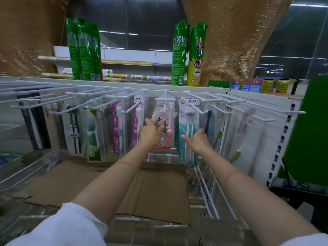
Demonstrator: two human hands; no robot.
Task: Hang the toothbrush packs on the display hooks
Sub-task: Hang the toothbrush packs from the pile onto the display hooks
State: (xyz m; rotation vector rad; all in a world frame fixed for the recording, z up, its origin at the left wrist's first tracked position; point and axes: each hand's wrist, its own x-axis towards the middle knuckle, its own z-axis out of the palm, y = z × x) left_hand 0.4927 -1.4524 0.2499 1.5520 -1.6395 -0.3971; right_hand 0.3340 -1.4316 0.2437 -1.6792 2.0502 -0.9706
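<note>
**Both hands at the hanging packs**

The left hand is laid against the pink pack, which hangs from the centre hook; its fingers look loosely extended over the blister, and a clenched grip is not shown. The right hand is placed at the right edge of the teal pack on the neighbouring hook; fingers seem relaxed, thumb out, and whether the card edge is pinched cannot be told.

The packs are judged light: thin card backed with clear plastic, fairly stiff along the length but easily bent at the corners. The blister is smooth and likely slippery, so the card margin beside the brushes is the better place to be held, with the punched hole at the top kept free for the hook. The hole strip is probably the weakest part and may tear if tugged.

Further packs are hung to either side: purple packs at left, a blue brush pack at right. Bare hooks jut forward across the rail and could be caught by a wrist or a sleeve. Green spray cans stand on the top shelf. Flattened cardboard lies below, over wire racks.
</note>
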